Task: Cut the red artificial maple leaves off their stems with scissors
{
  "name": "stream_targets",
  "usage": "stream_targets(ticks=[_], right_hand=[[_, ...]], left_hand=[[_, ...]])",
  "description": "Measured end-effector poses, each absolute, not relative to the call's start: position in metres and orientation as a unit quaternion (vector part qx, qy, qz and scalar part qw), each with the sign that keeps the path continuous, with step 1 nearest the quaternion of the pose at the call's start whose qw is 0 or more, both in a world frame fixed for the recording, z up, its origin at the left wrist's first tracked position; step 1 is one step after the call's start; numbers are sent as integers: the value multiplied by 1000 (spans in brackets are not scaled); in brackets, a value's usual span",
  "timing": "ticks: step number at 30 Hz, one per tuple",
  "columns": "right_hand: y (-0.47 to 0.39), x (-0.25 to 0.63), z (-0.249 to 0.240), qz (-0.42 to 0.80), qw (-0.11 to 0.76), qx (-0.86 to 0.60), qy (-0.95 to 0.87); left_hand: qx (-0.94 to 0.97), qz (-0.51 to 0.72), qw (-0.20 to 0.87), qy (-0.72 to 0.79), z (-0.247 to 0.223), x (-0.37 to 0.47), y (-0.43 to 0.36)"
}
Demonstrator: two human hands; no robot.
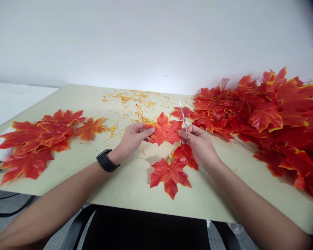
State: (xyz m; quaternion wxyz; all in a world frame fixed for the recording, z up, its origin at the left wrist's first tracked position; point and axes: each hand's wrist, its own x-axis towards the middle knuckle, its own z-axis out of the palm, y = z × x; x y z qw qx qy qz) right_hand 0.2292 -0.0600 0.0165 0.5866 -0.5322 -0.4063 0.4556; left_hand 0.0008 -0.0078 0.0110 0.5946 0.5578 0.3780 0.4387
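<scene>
A red-orange maple leaf (165,130) is held up between both hands over the table. My left hand (135,137) pinches its left edge between thumb and fingers. My right hand (199,144) touches the leaf's right edge with the thumb and also holds small scissors (184,116), blades pointing up and away. Below hangs or lies a yellow stem that reaches two more leaves: a front leaf (170,177) flat on the table and a darker red leaf (186,155) partly behind my right hand.
On the pale table (125,191), a large heap of red leaves (263,118) fills the right side. A smaller pile of leaves (41,135) lies at the left. Thin yellow and orange scraps (139,104) are scattered toward the back, near the white wall (146,45).
</scene>
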Motion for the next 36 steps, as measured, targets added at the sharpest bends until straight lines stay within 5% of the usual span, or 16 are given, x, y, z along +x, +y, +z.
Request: stream_targets(ticks=[12,24,36], right_hand=[[-68,232,27,374,599,-486,-515],[-64,241,16,397,385,-533,-640],[-67,234,5,416,333,-534,-656]], left_hand=[[618,465,480,414,14,-3,-6],[571,472,568,359,13,-1,-6],[575,496,555,340,13,-3,-5]])
